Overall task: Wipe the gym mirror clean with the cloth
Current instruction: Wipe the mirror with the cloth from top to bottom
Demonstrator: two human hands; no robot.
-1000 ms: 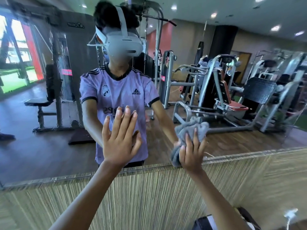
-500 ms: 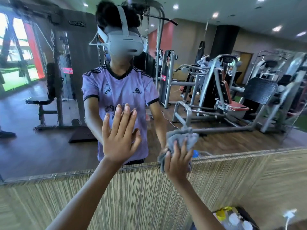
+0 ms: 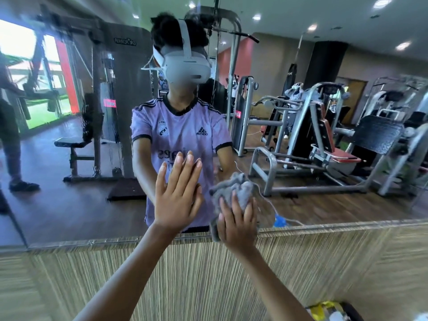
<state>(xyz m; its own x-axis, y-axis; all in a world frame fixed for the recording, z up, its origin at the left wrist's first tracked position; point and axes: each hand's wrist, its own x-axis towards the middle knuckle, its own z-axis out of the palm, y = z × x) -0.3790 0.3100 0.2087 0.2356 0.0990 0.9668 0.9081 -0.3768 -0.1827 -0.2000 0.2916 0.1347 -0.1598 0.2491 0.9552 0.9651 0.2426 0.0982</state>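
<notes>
The large gym mirror (image 3: pixel 69 205) fills the wall in front of me and reflects a person in a lilac shirt and the gym machines. My left hand (image 3: pixel 177 195) lies flat on the glass with its fingers spread and pointing up. Just to its right, my right hand (image 3: pixel 238 224) presses a bunched grey cloth (image 3: pixel 234 191) against the mirror near its lower edge. The cloth's lower part hangs past the mirror's bottom rim.
Below the mirror runs a striped, straw-coloured wall panel (image 3: pixel 208 274). At the bottom right a dark container with yellow and white items (image 3: pixel 328 311) shows partly. In the reflection, another person's legs (image 3: pixel 14 158) stand at the far left.
My right hand has slid the cloth leftwards along the mirror's lower edge, ending close beside my left hand. The left hand has stayed flat on the glass.
</notes>
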